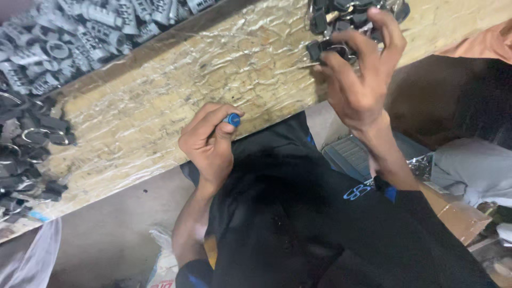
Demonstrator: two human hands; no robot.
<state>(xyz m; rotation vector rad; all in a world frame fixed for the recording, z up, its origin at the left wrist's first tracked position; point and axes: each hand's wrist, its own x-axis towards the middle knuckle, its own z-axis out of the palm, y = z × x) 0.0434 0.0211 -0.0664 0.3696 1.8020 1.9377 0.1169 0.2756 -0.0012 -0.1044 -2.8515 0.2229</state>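
A blue-capped tool (232, 119) is gripped in the left hand (209, 144), with the fingers curled round it and the thumb pressed against its shaft; only the blue end shows past the fingertips. This hand is held at the near edge of the bench (176, 96), roughly at the middle of the view.

The right hand (360, 80) is raised further right and further off, over the far right part of the bench. A small black key fob (324, 49) is pinched between its thumb and fingers, the other fingers being spread and bent around it. The fob is held just beside a heap of similar black fobs (346, 13), and whether it touches the heap cannot be told.

The bench top is covered with a wrinkled clear film over a pale wooden surface. At its far left edge a pile of grey metal parts (69, 37) is seen, and at the left side a second pile of black fobs with rings (29, 154) is spread out, well apart from both hands.

A dark garment (298, 213) with blue marks is seen below the hands. At the near right, a grey cloth (469, 165) and a cardboard box (458, 213) are seen.
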